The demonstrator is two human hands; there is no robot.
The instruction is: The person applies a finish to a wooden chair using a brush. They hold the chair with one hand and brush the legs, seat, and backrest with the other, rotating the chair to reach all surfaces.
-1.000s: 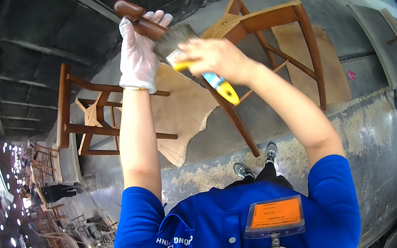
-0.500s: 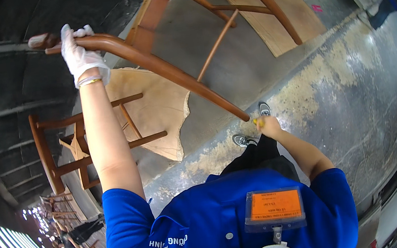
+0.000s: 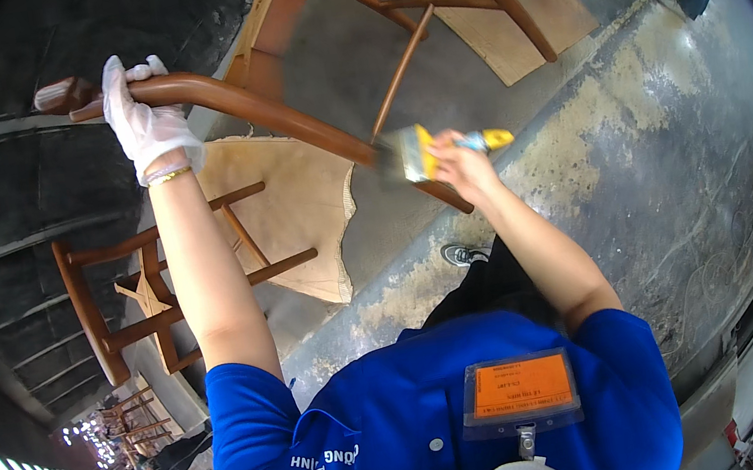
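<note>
The chair leg (image 3: 280, 118) slants from the left hand (image 3: 140, 125), whose gloved fingers wrap its far end, past the cardboard's (image 3: 307, 211) corner toward the blue shirt (image 3: 375, 402). The right hand (image 3: 468, 171), nearer the tip, clamps its fingers on a paintbrush (image 3: 426, 154), bristles blurred across the leg.

Left hand (image 3: 142, 114), white-gloved, is clamped round the curved end of a brown wooden chair (image 3: 270, 113), and over to the right hand (image 3: 465, 166): bare, gripping a wide paintbrush (image 3: 414, 156) by its yellow-and-blue handle, bristles blurred right at the long leg (image 3: 320, 133)! Out left, a second chair (image 3: 137, 331), tipped over, legs pointing right, partly behind the left forearm (image 3: 204, 258). Below it all, a ragged-edged brown sheet (image 3: 289, 218); another brown sheet (image 3: 510, 22) lies up top. Nearest us, blue shirt (image 3: 392, 423), orange badge (image 3: 522, 387), one shoe (image 3: 463, 254) on patchy floor (image 3: 638, 200).
</note>
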